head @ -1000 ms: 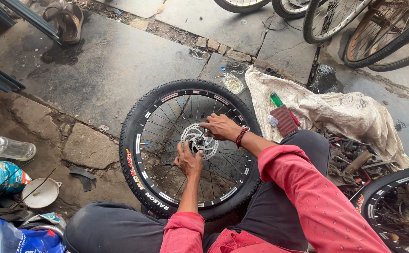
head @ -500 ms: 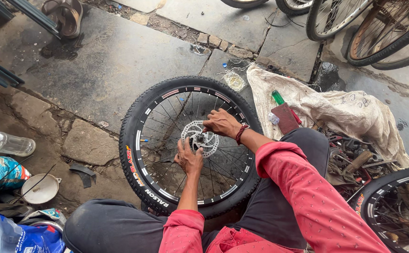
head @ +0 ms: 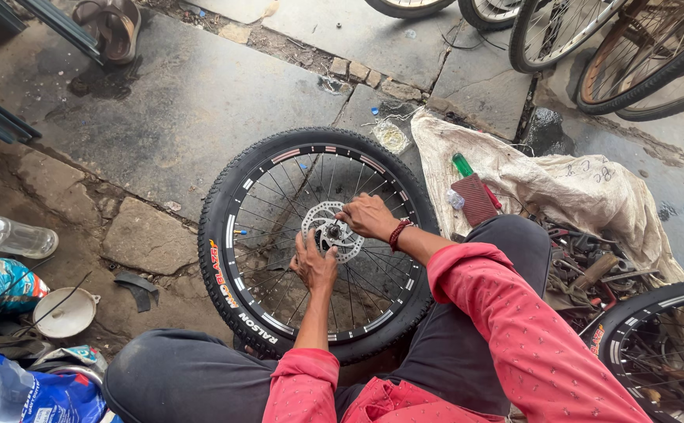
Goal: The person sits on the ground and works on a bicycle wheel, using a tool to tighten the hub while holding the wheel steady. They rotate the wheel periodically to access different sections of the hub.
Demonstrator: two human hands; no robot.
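Note:
A black bicycle wheel (head: 228, 258) with a knobby tyre and thin spokes lies flat on the stone ground between my knees. A silver brake disc (head: 322, 215) sits at its hub. My left hand (head: 314, 266) rests on the near edge of the disc, fingers curled against it. My right hand (head: 367, 216), with a red bead bracelet at the wrist, grips the hub at the middle of the disc from the far right side. Both arms wear red sleeves.
A dirty white sack (head: 561, 188) lies at right with a green-handled tool (head: 462, 164) and a dark red block (head: 475, 200) on it. Another wheel (head: 655, 345) is at lower right, parked bicycles (head: 631, 47) at the top. A plastic bottle (head: 9, 235) and small bowl (head: 64, 313) sit left.
My hands stay on the disc and hub; the fingers shift slightly. The view has moved a little over the wheel.

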